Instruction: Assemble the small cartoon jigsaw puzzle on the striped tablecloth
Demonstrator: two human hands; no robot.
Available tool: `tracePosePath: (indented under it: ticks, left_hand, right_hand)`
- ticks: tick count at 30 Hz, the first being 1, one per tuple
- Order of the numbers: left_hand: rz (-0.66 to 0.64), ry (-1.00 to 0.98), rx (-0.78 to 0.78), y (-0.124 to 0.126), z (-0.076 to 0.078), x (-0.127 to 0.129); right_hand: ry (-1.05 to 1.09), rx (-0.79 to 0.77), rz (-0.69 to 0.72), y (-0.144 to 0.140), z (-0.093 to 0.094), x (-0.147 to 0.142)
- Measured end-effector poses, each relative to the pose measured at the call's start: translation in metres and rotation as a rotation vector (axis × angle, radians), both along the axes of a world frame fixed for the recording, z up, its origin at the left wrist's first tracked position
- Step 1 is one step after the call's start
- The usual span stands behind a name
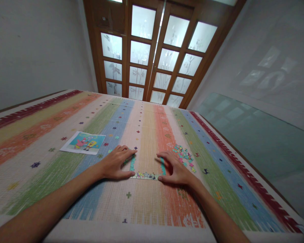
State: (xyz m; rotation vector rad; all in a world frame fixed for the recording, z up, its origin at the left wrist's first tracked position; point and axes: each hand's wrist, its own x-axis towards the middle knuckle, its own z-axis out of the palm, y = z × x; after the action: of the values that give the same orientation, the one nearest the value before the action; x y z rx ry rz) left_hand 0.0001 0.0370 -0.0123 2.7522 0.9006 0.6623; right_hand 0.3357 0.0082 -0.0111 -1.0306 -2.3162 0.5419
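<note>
Where the striped tablecloth (pixel 149 206) runs straight out from the person, a partly joined puzzle border (pixel 145 176) lies flat between the two hands, three-sided and open at the far end. Its near row is a busy mix of yellow, white and dark bits, while the strips going away on either side are mostly turquoise. The left hand (pixel 116 164) curves about the left strip, thumb and fingers spread well apart, the thumb tip at the near corner and the fingertips by the far end. The right hand (pixel 176 168) mirrors it over the right strip, thumb at the other near corner, fingers likewise parted from it; I can't tell how firmly either one presses. Just beyond the right hand, loose puzzle pieces (pixel 183 154) are heaped in turquoise, pink and yellow. Off to the left, past the left hand, a printed picture (pixel 90 143) lies flat, cartoon figures on blue. Past the table's far edge stand wooden doors (pixel 126 64) with frosted panes, and a pale greenish panel (pixel 255 138) runs along the right wall (pixel 276 30).
</note>
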Motion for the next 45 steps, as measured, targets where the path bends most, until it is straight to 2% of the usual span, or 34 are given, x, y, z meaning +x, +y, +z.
tracePosePath:
  ticks: [11, 16, 22, 29, 45]
  left_hand:
    - [0.058, -0.051, 0.026, 0.006, 0.004, -0.004]
    - [0.079, 0.021, 0.075, 0.022, 0.007, -0.023]
    - [0.072, 0.074, 0.033, 0.029, 0.008, -0.041]
    - [0.03, 0.063, -0.033, 0.023, 0.015, -0.042]
    - [0.06, 0.038, -0.074, 0.024, 0.012, -0.038]
  right_hand:
    - [-0.028, 0.009, -0.034, 0.001, -0.002, 0.001]
    - [-0.051, 0.02, -0.054, 0.003, -0.002, 0.001]
    - [-0.061, 0.019, -0.056, 0.004, -0.003, 0.0]
    - [-0.065, 0.027, -0.056, 0.004, -0.003, 0.0]
    - [-0.074, 0.031, -0.061, 0.003, -0.004, -0.001]
